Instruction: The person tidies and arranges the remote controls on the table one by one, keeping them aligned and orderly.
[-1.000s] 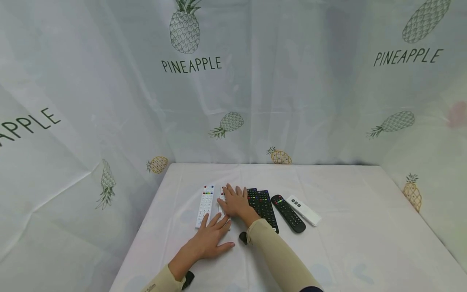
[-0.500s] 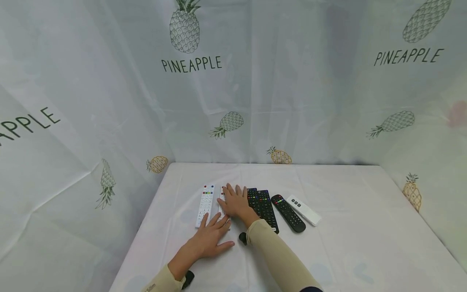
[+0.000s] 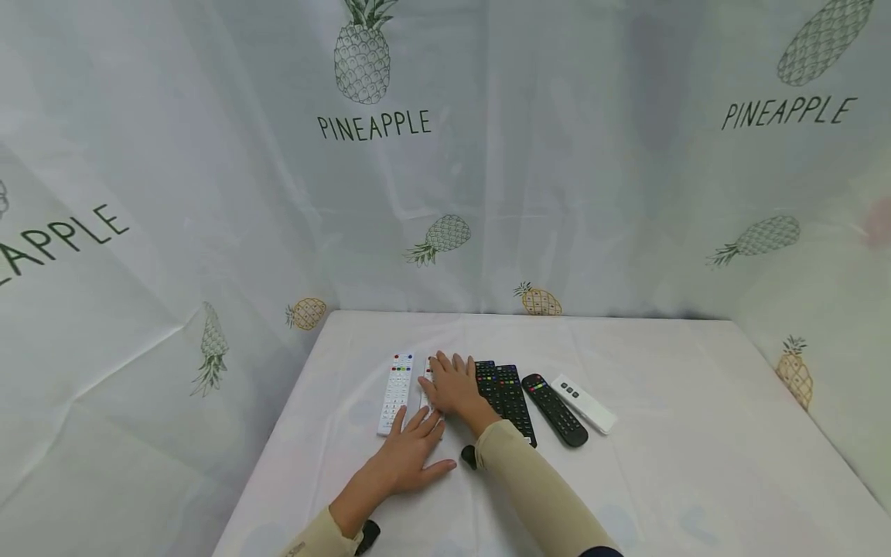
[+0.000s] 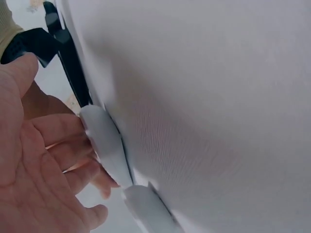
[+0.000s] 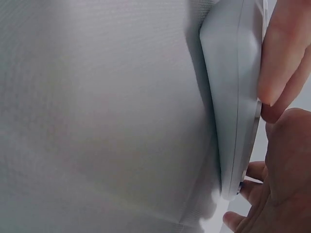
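My right hand (image 3: 454, 387) lies over a white remote control (image 3: 425, 396), fingers stretched toward its far end and covering much of its face. In the right wrist view, fingers from both hands touch the top of this white remote (image 5: 226, 97). My left hand (image 3: 407, 460) is spread flat at the near end of the same remote, thumb pointing right. Just left of it lies another white remote (image 3: 396, 391) with many buttons, its near end close to my left fingertips. In the left wrist view, my left fingers reach the end of a white remote (image 4: 104, 141).
Right of the hands lie two black remotes (image 3: 513, 402) side by side, partly behind my right forearm. Farther right are a rounded black remote (image 3: 557, 411) and a slim white remote (image 3: 586, 405) with few buttons. A pineapple-print curtain (image 3: 543, 193) stands behind the white-covered table (image 3: 668, 433).
The head view has shifted slightly, so everything appears a little farther right. Both hands and the remotes keep their places relative to one another.
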`<action>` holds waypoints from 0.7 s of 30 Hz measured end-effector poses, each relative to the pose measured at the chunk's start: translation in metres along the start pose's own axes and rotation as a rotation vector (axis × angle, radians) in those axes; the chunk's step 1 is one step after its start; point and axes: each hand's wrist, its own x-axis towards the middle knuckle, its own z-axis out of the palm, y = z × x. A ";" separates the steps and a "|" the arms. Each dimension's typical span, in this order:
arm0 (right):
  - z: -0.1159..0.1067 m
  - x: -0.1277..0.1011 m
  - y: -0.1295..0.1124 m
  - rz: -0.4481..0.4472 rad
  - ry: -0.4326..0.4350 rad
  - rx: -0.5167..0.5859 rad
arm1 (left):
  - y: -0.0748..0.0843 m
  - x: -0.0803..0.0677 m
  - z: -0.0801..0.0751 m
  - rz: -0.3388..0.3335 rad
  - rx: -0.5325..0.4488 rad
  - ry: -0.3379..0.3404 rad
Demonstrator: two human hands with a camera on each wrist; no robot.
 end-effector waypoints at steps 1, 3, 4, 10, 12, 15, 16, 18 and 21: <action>0.000 -0.001 0.000 -0.003 0.004 0.011 | 0.001 0.000 0.001 -0.005 0.005 -0.003; -0.001 -0.002 0.001 -0.007 0.007 0.024 | 0.001 0.000 0.003 -0.011 0.016 0.000; 0.000 -0.002 0.001 -0.010 0.009 0.023 | 0.001 0.000 0.004 -0.012 0.019 0.004; -0.001 -0.003 0.003 -0.022 0.019 0.021 | 0.001 -0.001 0.005 0.010 0.025 0.037; -0.003 -0.003 0.004 -0.034 0.030 0.038 | 0.002 -0.002 0.004 0.027 0.022 0.050; -0.008 -0.003 0.007 -0.056 0.053 0.059 | 0.005 -0.002 0.004 0.061 0.026 0.075; -0.010 -0.003 0.009 -0.061 0.059 0.058 | 0.007 -0.002 0.004 0.074 0.028 0.083; -0.014 -0.003 0.014 -0.063 0.076 0.067 | 0.012 -0.002 0.004 0.110 0.039 0.100; -0.021 -0.006 0.025 -0.042 0.086 0.081 | 0.022 0.000 0.006 0.167 0.054 0.102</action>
